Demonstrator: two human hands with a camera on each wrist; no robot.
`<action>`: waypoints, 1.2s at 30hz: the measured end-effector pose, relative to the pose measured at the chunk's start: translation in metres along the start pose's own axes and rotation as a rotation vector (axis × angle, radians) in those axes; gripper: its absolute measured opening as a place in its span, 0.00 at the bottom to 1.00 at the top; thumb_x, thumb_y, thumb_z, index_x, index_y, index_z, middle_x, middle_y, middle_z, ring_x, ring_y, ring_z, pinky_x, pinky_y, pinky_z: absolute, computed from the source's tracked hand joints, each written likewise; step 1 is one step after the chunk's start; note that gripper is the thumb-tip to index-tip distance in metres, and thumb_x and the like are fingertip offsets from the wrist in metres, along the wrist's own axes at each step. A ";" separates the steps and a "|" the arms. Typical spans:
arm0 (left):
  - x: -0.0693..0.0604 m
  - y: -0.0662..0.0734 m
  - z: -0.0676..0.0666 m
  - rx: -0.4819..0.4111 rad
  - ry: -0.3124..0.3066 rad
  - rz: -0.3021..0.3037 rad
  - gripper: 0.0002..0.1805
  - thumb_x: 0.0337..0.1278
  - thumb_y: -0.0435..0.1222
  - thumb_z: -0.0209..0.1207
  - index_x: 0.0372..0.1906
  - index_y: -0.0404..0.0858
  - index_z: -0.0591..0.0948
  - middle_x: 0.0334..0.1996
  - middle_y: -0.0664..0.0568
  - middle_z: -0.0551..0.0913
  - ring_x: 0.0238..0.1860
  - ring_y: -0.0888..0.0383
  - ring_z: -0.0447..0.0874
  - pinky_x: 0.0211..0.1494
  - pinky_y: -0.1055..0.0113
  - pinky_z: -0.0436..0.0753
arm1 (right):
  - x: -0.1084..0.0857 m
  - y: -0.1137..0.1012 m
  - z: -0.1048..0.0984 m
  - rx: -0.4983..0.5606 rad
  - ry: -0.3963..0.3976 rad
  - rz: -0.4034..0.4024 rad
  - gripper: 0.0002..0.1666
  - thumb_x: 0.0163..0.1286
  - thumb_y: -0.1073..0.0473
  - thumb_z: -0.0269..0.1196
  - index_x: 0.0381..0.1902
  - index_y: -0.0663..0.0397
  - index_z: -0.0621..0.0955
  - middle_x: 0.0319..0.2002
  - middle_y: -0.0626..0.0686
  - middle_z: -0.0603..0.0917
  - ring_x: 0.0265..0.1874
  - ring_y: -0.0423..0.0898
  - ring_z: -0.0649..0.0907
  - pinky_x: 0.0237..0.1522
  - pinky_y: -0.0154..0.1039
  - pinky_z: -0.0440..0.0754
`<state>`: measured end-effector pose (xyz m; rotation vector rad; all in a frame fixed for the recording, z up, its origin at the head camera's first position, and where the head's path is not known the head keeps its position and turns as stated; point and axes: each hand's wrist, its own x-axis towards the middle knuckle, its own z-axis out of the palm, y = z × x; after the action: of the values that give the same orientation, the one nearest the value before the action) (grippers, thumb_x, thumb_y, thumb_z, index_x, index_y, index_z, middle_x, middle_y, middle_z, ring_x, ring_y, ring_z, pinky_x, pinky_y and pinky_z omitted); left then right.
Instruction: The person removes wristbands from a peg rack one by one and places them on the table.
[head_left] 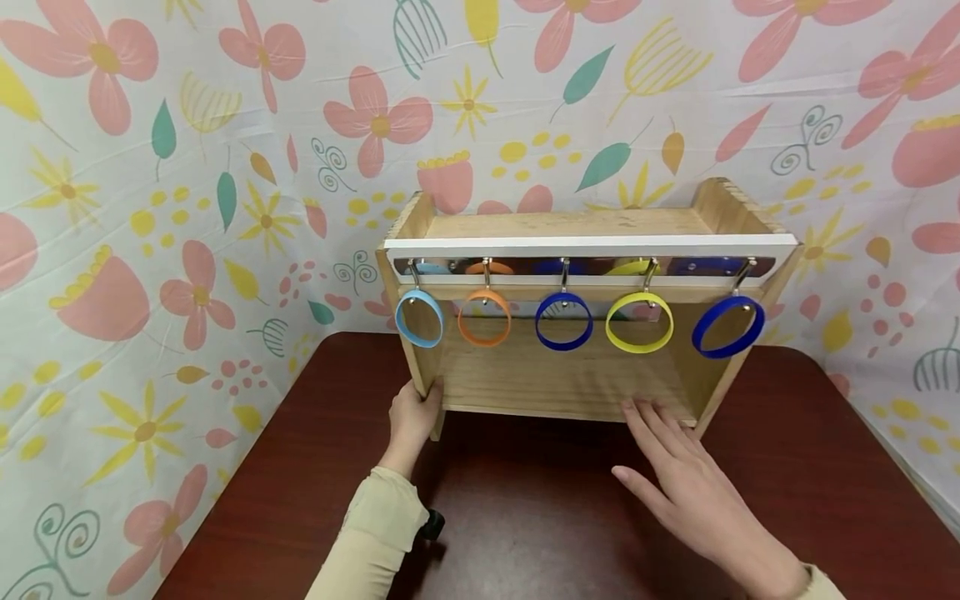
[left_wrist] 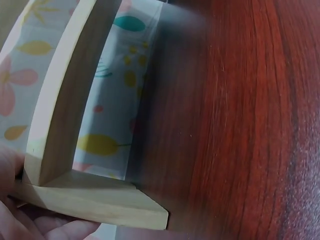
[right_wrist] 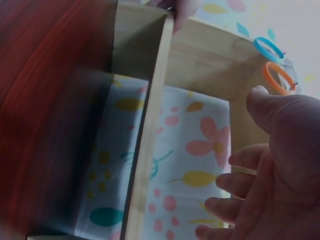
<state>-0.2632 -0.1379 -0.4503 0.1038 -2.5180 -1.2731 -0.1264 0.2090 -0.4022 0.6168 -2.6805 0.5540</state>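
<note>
A wooden shelf rack (head_left: 562, 383) stands on the dark red table, with a white front rail holding hooks. From the hooks hang a light blue ring (head_left: 420, 318), an orange ring (head_left: 484, 318), a dark blue ring (head_left: 564, 322), a yellow ring (head_left: 640, 323) and another blue ring (head_left: 728, 327). My left hand (head_left: 412, 418) grips the rack's left side panel low down, fingers around its outer side (left_wrist: 90, 200). My right hand (head_left: 686, 479), fingers extended, is at the lower shelf's front edge near the right side; contact is unclear. In the right wrist view its fingers (right_wrist: 235, 185) are spread.
The dark red tabletop (head_left: 525, 533) extends around the rack. Behind it and to the left hangs a flower-patterned cloth (head_left: 247, 167). A small black object (head_left: 432, 525) shows beside the left sleeve.
</note>
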 end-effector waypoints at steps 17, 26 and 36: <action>0.003 -0.008 0.000 0.044 -0.005 0.081 0.15 0.69 0.44 0.56 0.31 0.38 0.79 0.18 0.51 0.79 0.19 0.57 0.77 0.23 0.63 0.76 | 0.040 -0.037 0.004 0.216 -0.059 -0.023 0.40 0.73 0.40 0.56 0.76 0.45 0.58 0.73 0.52 0.61 0.71 0.54 0.63 0.63 0.57 0.66; 0.003 -0.008 0.001 0.064 0.008 0.087 0.14 0.68 0.44 0.56 0.31 0.38 0.80 0.17 0.52 0.78 0.19 0.57 0.76 0.24 0.62 0.76 | 0.061 -0.053 0.003 0.306 -0.020 -0.064 0.37 0.73 0.44 0.58 0.75 0.41 0.60 0.70 0.52 0.67 0.67 0.52 0.69 0.60 0.55 0.70; 0.003 -0.006 0.000 0.056 -0.003 0.075 0.14 0.69 0.44 0.56 0.34 0.38 0.81 0.19 0.51 0.80 0.19 0.57 0.77 0.23 0.63 0.76 | 0.089 -0.077 0.002 0.410 -0.032 -0.102 0.34 0.73 0.43 0.56 0.74 0.36 0.61 0.71 0.45 0.66 0.68 0.46 0.68 0.62 0.51 0.70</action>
<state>-0.2663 -0.1422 -0.4546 0.0193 -2.5357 -1.1748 -0.1659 0.1133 -0.3456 0.8692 -2.5595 1.0845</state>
